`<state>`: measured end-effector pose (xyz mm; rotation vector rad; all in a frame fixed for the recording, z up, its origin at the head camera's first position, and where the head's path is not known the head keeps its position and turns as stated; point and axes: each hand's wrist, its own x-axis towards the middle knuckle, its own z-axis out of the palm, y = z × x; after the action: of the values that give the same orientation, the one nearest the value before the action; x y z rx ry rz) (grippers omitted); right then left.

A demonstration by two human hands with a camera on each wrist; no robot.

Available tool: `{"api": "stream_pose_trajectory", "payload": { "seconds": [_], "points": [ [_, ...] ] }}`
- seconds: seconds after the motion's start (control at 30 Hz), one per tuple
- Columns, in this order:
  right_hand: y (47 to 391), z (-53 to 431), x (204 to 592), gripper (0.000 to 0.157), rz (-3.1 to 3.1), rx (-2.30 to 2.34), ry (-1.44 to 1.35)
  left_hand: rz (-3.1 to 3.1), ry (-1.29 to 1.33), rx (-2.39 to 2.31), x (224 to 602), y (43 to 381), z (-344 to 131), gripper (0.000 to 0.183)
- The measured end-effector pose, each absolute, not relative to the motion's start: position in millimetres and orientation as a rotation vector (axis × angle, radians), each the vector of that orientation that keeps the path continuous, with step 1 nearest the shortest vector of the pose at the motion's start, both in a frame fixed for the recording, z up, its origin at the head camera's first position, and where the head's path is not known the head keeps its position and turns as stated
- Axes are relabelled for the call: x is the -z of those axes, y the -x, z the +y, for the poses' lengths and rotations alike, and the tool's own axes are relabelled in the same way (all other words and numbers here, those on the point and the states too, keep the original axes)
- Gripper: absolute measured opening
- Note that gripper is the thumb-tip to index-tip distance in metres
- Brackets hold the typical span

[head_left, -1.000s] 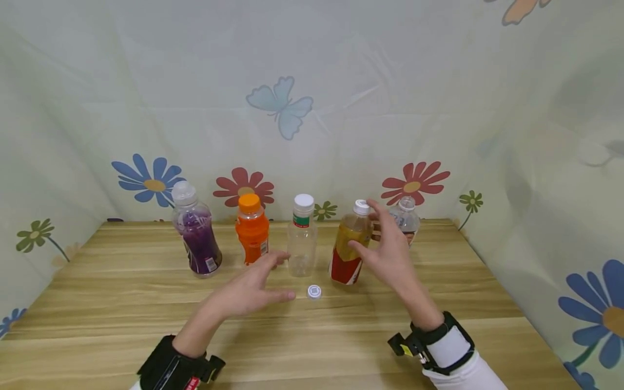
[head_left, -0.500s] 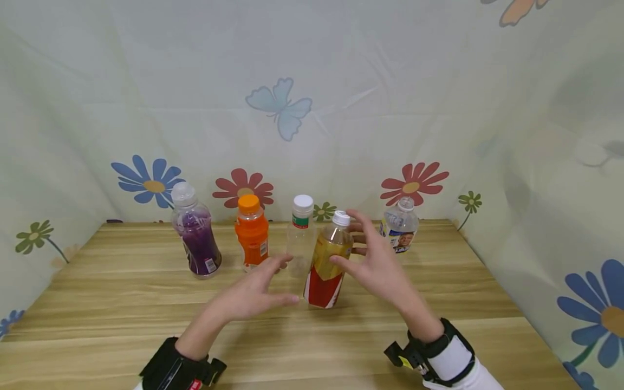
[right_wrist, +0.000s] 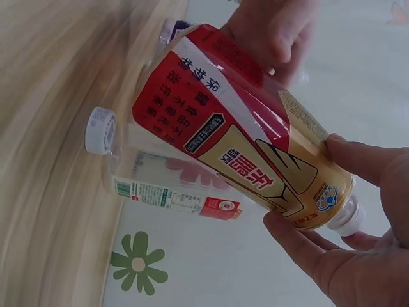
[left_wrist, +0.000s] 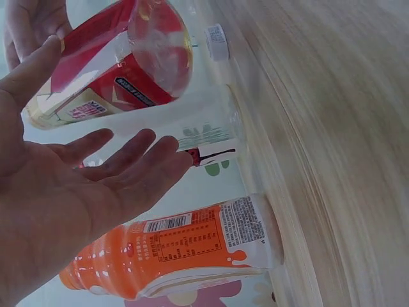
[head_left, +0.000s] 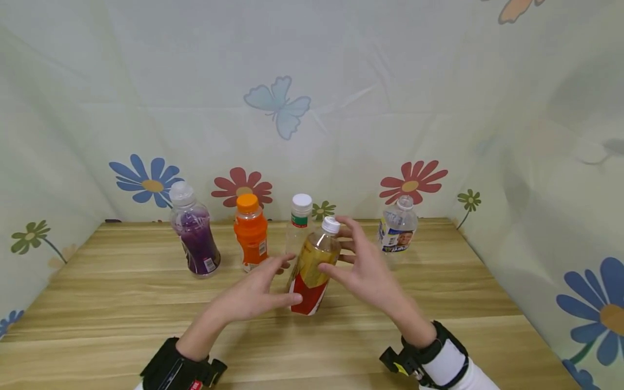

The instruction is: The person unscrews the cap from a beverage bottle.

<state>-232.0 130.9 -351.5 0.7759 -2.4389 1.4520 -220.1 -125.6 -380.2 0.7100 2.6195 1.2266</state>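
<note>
My right hand (head_left: 372, 273) grips the upper part of a red-and-gold drink bottle (head_left: 312, 265) with a white cap. The bottle leans, its base toward my left hand (head_left: 253, 290); in the left wrist view that base is raised off the table. My left hand's fingers are spread and relaxed beside the bottle's lower part, the thumb close to it; whether it touches, I cannot tell. Just behind stands a clear bottle (head_left: 298, 233) with a white lid, partly hidden. A loose white cap (left_wrist: 217, 43) lies on the table, hidden in the head view.
An orange bottle (head_left: 252, 238) and a purple bottle (head_left: 199, 238) stand to the left on the wooden table (head_left: 122, 303). At the back right stands a clear bottle (head_left: 398, 225) with a blue-and-white label and no visible cap. A flowered cloth (head_left: 341, 97) hangs behind.
My right hand has brought the red-and-gold bottle leftward and nearer, tilting it, toward my left hand. The loose cap has become hidden in the head view. The left hand has barely moved.
</note>
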Motion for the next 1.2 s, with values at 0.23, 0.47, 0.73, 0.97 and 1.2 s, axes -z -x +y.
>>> {"api": "stream_pose_trajectory", "payload": {
  "seconds": [0.23, 0.47, 0.73, 0.97, 1.2],
  "points": [
    [229, 123, 358, 0.089, -2.413, -1.531, -0.818, 2.608, -0.751, -1.265, 381, 221, -124, 0.079],
    [227, 118, 362, 0.087, -2.39, -1.595, -0.826, 2.633, -0.728, -1.278, 382, 220, -121, 0.082],
    [227, 114, 365, 0.088, -2.338, -1.606, -0.81, 2.642, -0.777, -1.333, 386, 223, -119, 0.078],
    [225, 111, 366, 0.09, -2.357, -1.6, -0.803, 2.651, -0.782, -1.344, 387, 224, -121, 0.074],
    [224, 114, 365, 0.083, -2.383, -1.555, -0.833, 2.671, -0.808, -1.33, 385, 225, -124, 0.072]
  ]
}}
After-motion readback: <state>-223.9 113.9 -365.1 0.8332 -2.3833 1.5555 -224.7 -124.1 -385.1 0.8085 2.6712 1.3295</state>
